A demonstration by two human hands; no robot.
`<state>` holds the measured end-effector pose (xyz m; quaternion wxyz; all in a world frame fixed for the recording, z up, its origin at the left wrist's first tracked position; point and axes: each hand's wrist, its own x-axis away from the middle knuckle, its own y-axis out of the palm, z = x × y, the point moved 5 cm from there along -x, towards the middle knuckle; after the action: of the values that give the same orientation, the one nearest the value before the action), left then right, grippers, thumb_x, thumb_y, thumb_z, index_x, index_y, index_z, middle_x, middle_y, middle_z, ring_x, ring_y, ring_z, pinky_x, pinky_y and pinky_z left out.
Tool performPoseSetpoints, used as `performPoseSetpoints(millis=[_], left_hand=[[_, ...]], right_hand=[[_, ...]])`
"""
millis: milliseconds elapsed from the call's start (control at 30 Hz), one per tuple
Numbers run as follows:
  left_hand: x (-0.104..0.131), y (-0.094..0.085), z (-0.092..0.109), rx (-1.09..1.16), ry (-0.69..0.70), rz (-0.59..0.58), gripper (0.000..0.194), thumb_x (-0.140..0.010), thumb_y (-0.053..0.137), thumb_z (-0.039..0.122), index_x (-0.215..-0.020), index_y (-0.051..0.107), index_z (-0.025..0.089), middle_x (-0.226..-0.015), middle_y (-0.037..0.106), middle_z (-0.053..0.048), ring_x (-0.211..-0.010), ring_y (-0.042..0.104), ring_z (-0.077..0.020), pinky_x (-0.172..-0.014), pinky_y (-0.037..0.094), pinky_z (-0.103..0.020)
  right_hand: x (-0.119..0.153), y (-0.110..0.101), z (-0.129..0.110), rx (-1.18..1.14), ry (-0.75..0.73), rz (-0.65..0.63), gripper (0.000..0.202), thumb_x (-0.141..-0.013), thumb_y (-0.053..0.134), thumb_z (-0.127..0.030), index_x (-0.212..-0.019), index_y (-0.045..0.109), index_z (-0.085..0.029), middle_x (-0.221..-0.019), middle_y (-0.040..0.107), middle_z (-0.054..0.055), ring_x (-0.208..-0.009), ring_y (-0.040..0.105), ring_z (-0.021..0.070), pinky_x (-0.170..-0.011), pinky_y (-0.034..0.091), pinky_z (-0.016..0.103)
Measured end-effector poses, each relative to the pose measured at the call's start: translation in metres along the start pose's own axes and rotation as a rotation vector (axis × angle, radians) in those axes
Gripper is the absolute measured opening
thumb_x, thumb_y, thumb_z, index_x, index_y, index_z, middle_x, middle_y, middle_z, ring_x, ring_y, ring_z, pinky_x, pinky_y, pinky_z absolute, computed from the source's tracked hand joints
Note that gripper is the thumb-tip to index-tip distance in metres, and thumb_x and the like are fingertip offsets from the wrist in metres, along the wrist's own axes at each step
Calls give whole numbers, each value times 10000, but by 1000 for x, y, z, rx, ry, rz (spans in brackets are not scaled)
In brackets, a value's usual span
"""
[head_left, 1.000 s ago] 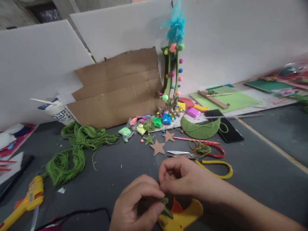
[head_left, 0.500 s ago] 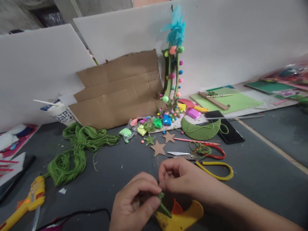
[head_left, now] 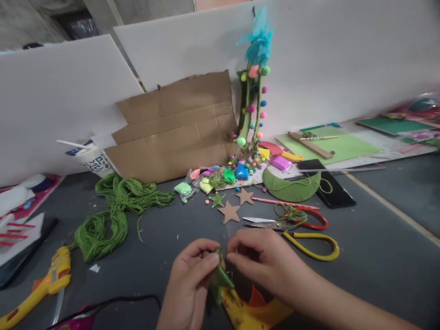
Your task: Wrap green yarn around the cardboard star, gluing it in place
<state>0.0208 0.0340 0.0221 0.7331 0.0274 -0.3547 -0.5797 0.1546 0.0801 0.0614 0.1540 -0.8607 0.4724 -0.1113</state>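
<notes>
My left hand (head_left: 195,279) pinches a green yarn-wrapped star (head_left: 223,277) between thumb and fingers; its pointed arms hang downward and the rest is behind the fingers. Close by on the right, my right hand (head_left: 261,259) is closed in a pinch near the top of that star. Whatever lies between its fingertips is too small to make out. Beneath both hands is a yellow object with an orange part (head_left: 256,298), partly covered. Just beyond the hands lie two brown cardboard stars (head_left: 229,211) and a small green star (head_left: 217,200).
Scissors with yellow and red handles (head_left: 311,245) lie right of centre, below a green crescent (head_left: 292,185) and a phone (head_left: 338,195). Green yarn (head_left: 101,233) and a yellow glue gun (head_left: 57,275) are on the left. A pompom-decorated stand (head_left: 252,110) rises behind beside cardboard (head_left: 175,137).
My left hand has turned and lifted the green star slightly, so more of its arms show. My right hand stays pinched beside it. The whole view has shifted slightly.
</notes>
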Motion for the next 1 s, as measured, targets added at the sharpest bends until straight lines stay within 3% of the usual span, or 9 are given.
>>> performPoseSetpoints(millis=[233, 400, 567, 667, 800, 900, 1000], left_hand=[[-1, 0, 1, -67, 43, 49, 140, -586, 781, 183, -711, 719, 167, -593, 690, -10, -561, 597, -114, -550, 467, -181], [4, -4, 18, -446, 314, 196, 139, -592, 769, 187, -712, 700, 178, -632, 677, 9, -590, 585, -127, -549, 467, -184], [9, 0, 24, -726, 411, 214, 99, -651, 712, 200, -702, 628, 212, -710, 690, -8, -697, 627, -192, -606, 482, -247], [9, 3, 23, -902, 429, 181, 76, -674, 674, 192, -727, 631, 225, -716, 688, -4, -712, 628, -208, -638, 463, -270], [8, 11, 17, -1060, 417, 44, 124, -655, 639, 127, -715, 637, 236, -676, 674, 19, -657, 602, -196, -607, 424, -261], [11, 15, 15, -1000, 417, -16, 175, -619, 644, 91, -710, 626, 241, -647, 659, 42, -619, 586, -170, -580, 400, -237], [14, 18, 15, -876, 427, -55, 201, -591, 635, 61, -681, 599, 238, -621, 636, 56, -595, 577, -148, -558, 387, -220]], right_hand=[[5, 3, -6, 165, -132, 17, 148, -790, 550, -89, -732, 641, -191, -652, 602, -30, -596, 513, 100, -563, 333, 181], [8, 2, -10, 297, -208, 4, 112, -853, 547, -156, -800, 639, -190, -667, 579, -20, -595, 498, 109, -560, 322, 201], [13, 3, -11, 467, -220, -71, 125, -876, 498, -149, -822, 605, -183, -723, 575, 0, -623, 490, 127, -564, 315, 230], [13, 4, -10, 532, -240, -115, 109, -850, 513, -121, -786, 577, -181, -739, 577, 0, -627, 486, 127, -561, 308, 234], [11, 0, -11, 539, -259, -145, 68, -843, 540, -136, -798, 571, -177, -760, 595, -2, -635, 496, 121, -559, 304, 232], [10, -7, -10, 448, -204, -170, 80, -843, 547, -154, -780, 587, -183, -733, 603, -17, -636, 506, 113, -558, 306, 221], [6, -12, -1, 195, -39, -249, 85, -794, 560, -146, -746, 614, -190, -646, 576, -46, -592, 499, 97, -525, 313, 193]])
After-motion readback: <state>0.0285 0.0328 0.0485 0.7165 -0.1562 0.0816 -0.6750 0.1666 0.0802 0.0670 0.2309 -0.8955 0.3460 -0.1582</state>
